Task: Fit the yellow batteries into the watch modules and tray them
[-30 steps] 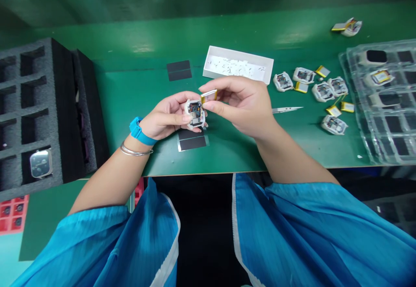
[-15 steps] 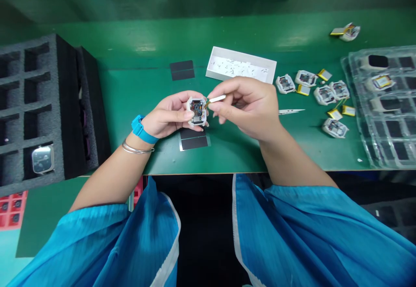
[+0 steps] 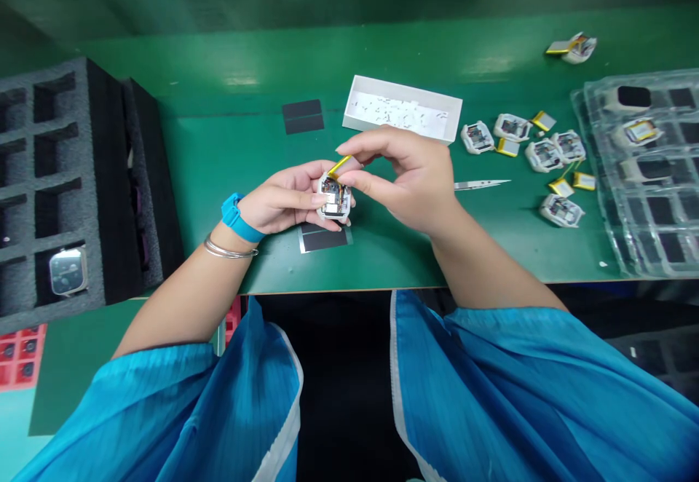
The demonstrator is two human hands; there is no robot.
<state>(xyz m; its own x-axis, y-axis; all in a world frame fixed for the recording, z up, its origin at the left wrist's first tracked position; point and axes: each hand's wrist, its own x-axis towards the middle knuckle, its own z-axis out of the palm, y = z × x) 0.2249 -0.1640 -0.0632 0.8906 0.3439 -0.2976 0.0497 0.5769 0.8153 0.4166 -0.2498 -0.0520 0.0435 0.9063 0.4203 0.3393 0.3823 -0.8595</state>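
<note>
My left hand [image 3: 289, 196] holds a white watch case [image 3: 335, 199] by its edges, with the open side and its circuit parts facing up. Between the thumb and fingers of my right hand [image 3: 401, 169] is a small silver battery with a yellow edge [image 3: 342, 167]. The battery is tilted above the top of the case, close against it. Beneath my left hand lies a dark strip sheet [image 3: 325, 240], partly covered. Metal tweezers [image 3: 483, 184] lie on the green table just right of my right wrist.
A white box [image 3: 404, 107] with small pieces stands behind my hands, beside a black sheet [image 3: 303, 116]. Several open cases [image 3: 562, 211] and batteries [image 3: 584, 180] lie at the right, near clear trays [image 3: 628, 227]. Foam trays [image 3: 103, 176] stand at the left.
The battery has swung from the case's right side to above its top, now showing its yellow edge. The case has shifted slightly down and right; the view has shifted slightly.
</note>
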